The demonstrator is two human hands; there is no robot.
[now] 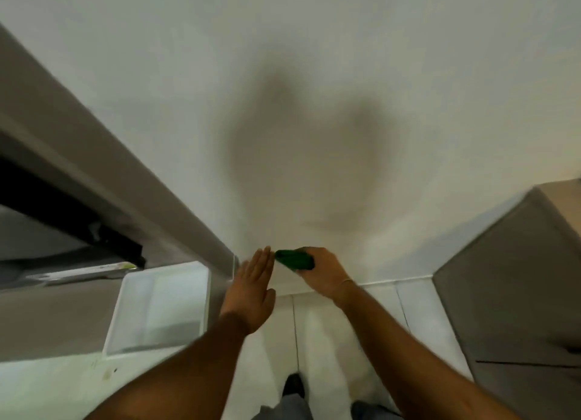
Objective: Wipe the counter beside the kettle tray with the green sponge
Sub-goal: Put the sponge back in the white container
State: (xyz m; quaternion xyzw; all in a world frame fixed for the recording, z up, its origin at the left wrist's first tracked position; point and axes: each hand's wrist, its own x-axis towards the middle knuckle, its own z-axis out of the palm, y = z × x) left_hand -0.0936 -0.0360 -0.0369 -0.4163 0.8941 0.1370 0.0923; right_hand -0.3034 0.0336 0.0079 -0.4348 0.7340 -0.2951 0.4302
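- Green sponge (295, 259) is being gripped in the closed right hand (323, 275), out in front of a pale wall and above the tiled floor (317, 325), not yet on any counter.
- The left hand (251, 290) is being held open and flat, fingers together, with nothing in it; its fingertips are just beside the sponge's end, perhaps to steady or take it.
- A white tray (163, 306) is being seen at the left, lying at the right edge of a grey counter (47, 319); whether it is the kettle tray cannot be told, as no kettle is being shown.
- The picture is being blurred by motion, so finer detail is being lost.
- Judged from this, wiping is not being done yet; the sponge is being carried toward the work.
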